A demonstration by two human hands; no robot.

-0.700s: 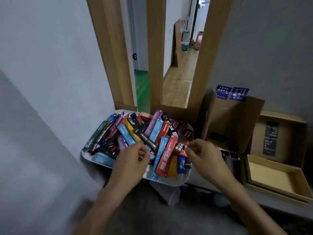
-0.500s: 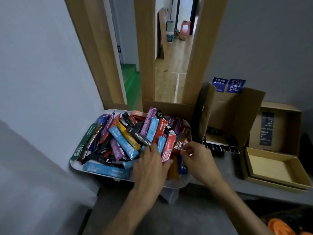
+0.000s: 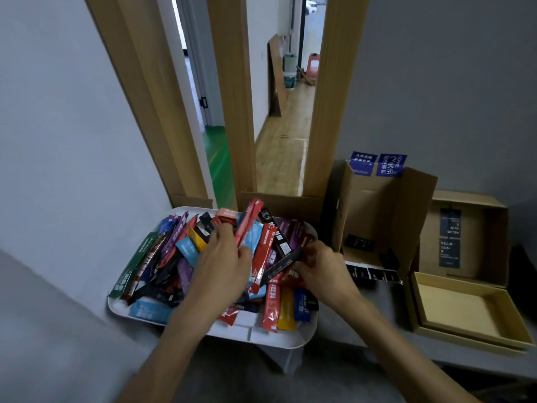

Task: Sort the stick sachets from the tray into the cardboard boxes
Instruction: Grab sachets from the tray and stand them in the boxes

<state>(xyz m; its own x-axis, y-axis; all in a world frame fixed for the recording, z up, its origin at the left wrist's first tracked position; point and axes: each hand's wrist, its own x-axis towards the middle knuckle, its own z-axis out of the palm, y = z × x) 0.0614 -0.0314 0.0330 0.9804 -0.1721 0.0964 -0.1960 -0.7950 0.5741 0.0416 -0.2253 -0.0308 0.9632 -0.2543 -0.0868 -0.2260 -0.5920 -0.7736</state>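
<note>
**Both hands in the pile of sachets**

I see a white tray on a grey table. It is full of stick sachets in many colours: red, blue, purple, green, yellow and black. They lie every which way, one on top of another.

My left hand is over the middle of the pile. Its fingers are curled and pinched on a pink-red sachet. That sachet sticks up, tilted, with its top end above the far rim of the tray.

My right hand is at the right side of the tray. Its fingers are closed on one end of a black sachet. The black sachet lies slanted over the red ones, pointing down to the left.

Just to the right of the tray stands a tall cardboard box with its flaps up. I can see some black things at its bottom. Farther right is a flat open box, with its lid standing behind it.
</note>
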